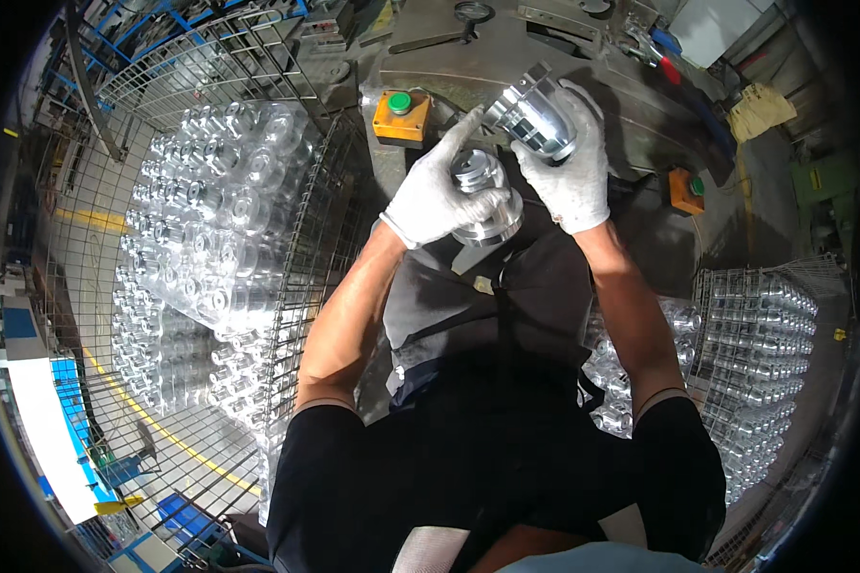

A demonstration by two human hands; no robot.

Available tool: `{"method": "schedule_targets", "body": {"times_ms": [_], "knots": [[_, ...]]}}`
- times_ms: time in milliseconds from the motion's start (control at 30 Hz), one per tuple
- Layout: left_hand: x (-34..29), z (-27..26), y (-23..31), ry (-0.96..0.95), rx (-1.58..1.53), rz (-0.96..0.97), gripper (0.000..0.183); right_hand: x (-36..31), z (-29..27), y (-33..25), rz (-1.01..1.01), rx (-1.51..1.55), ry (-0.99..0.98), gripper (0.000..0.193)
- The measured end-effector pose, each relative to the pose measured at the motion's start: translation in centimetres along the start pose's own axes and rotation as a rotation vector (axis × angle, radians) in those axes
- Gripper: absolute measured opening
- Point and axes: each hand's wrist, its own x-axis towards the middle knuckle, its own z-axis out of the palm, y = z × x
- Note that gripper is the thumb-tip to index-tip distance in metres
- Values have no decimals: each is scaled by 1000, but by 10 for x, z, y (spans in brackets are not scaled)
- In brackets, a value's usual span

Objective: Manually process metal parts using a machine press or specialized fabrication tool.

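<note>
My left hand [437,196], in a white glove, is wrapped round a shiny turned metal part [487,224] with a stepped, narrower top. That part stands roughly upright above my lap. Higher and to the right, my right hand [569,167], also gloved, grips a second bright metal part [535,124], cup-shaped with a ringed end. This one is tilted, its narrower end pointing up and left. My left index finger reaches up toward its lower left side; I cannot tell whether they touch.
A wire cage [301,239] full of stacked shiny metal parts [210,201] stands at my left. Another wire cage [707,286] of such parts is at my right. Ahead are a metal worktable [430,67], a yellow box with a green button [398,116] and a similar button box [685,191].
</note>
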Motion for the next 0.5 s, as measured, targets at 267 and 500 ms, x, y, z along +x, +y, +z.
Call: {"method": "schedule_targets", "body": {"times_ms": [267, 500], "knots": [[-14, -6, -4, -4, 97, 11, 94, 3, 1, -10, -173, -24, -24, 65], [-22, 3, 6, 36, 126, 34, 105, -1, -7, -38, 150, 296, -81, 88]]}}
